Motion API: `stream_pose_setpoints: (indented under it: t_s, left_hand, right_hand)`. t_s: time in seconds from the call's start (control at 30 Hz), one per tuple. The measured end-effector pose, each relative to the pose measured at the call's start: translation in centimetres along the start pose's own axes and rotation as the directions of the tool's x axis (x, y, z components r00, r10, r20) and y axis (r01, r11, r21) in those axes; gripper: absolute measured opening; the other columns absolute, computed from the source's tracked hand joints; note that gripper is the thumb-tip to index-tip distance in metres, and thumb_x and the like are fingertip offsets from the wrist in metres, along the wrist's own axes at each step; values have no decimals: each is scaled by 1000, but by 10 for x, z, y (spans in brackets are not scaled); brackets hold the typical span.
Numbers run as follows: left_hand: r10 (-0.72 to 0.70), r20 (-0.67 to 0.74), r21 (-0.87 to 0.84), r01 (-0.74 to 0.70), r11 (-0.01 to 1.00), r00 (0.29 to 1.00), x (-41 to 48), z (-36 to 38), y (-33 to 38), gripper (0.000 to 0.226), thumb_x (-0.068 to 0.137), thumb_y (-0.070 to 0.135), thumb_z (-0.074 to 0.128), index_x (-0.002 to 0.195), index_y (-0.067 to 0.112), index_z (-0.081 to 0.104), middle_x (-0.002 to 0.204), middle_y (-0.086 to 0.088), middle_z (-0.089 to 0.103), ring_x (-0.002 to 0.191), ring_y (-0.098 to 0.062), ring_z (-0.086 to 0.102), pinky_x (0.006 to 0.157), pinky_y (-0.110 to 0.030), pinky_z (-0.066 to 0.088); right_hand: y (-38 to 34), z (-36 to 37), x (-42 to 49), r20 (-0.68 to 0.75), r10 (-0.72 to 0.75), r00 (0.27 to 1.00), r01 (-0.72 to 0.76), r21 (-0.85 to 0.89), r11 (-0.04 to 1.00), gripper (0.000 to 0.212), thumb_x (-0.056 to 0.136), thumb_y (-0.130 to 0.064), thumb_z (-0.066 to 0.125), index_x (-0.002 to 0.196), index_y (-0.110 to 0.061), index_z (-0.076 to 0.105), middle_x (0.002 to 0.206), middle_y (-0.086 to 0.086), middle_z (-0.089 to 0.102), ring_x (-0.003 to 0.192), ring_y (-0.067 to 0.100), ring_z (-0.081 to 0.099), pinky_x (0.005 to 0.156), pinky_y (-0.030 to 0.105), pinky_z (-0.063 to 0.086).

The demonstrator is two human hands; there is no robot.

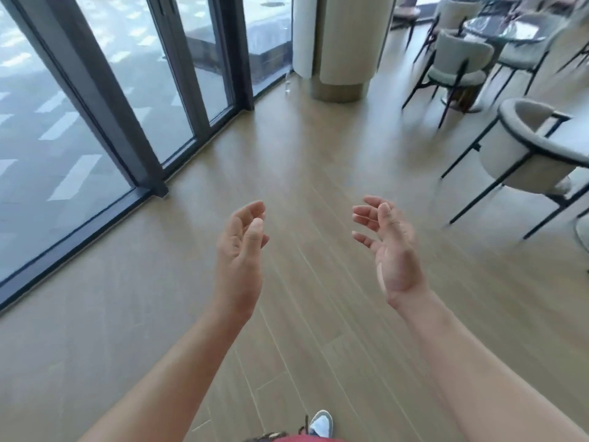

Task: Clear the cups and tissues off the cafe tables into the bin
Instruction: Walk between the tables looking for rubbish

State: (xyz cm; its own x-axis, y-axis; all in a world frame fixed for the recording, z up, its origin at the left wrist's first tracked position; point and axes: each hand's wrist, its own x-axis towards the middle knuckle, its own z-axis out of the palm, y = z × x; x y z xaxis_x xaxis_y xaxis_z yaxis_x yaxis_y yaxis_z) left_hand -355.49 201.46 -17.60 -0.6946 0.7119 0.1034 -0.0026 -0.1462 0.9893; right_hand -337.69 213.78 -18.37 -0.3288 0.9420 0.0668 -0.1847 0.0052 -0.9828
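Note:
Both my hands are raised in front of me over a wooden floor, palms facing each other. My left hand (243, 247) has loosely curled fingers and holds nothing. My right hand (390, 247) is likewise empty, its fingers relaxed and spread. No cup, tissue or bin shows in this blurred view. A round dark glass-topped cafe table (492, 30) stands far off at the upper right; something pale lies on it, too blurred to name.
Tall glass doors with dark frames (105, 100) run along the left. A thick cream pillar (338, 46) stands ahead. Grey padded chairs (459, 65) with black legs surround the far table, and another chair (535, 148) is close on the right. My shoe (320, 424) shows below.

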Motion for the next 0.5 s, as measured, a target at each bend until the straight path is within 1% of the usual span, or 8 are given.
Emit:
stream_pose_setpoints:
  t_s: [0.1,0.23,0.33,0.43,0.5]
  left_hand:
    - [0,112,-32,3,999,994,17,59,-4,32,95,32,48,122,25,63,130,3,68,126,-10,61,106,-46,52]
    - [-4,240,-57,18,998,971,41,129,-11,30,94,30,50,120,25,64,127,4,69,125,-10,63,106,-48,52]
    - [8,329,-60,12,998,944,61,176,-15,30,93,29,50,119,27,65,125,6,70,120,-9,64,105,-45,53]
    - [21,398,-78,12,997,917,89,220,-21,30,92,28,51,118,25,65,123,6,71,119,-9,64,103,-43,54]
    - [28,429,-97,16,995,903,113,246,-27,29,92,28,51,116,26,66,122,6,71,116,-8,65,102,-43,53]
  right_hand:
    - [-12,-50,16,-94,-32,995,32,-6,999,59,82,-73,68,118,-27,69,114,3,71,112,18,64,91,40,52]
    - [-25,-105,34,-227,-70,971,68,-17,998,65,75,-81,68,115,-31,71,112,3,72,111,21,65,89,41,53]
    - [-32,-136,55,-306,-97,947,91,-34,995,66,75,-81,69,115,-29,71,110,4,72,107,22,65,87,42,54]
    - [-37,-157,88,-344,-117,932,110,-39,993,62,77,-79,69,114,-30,72,107,4,72,105,22,66,86,42,55]
    - [-39,-165,117,-363,-130,923,122,-46,991,56,84,-72,67,116,-25,70,106,5,72,103,22,66,85,43,54]
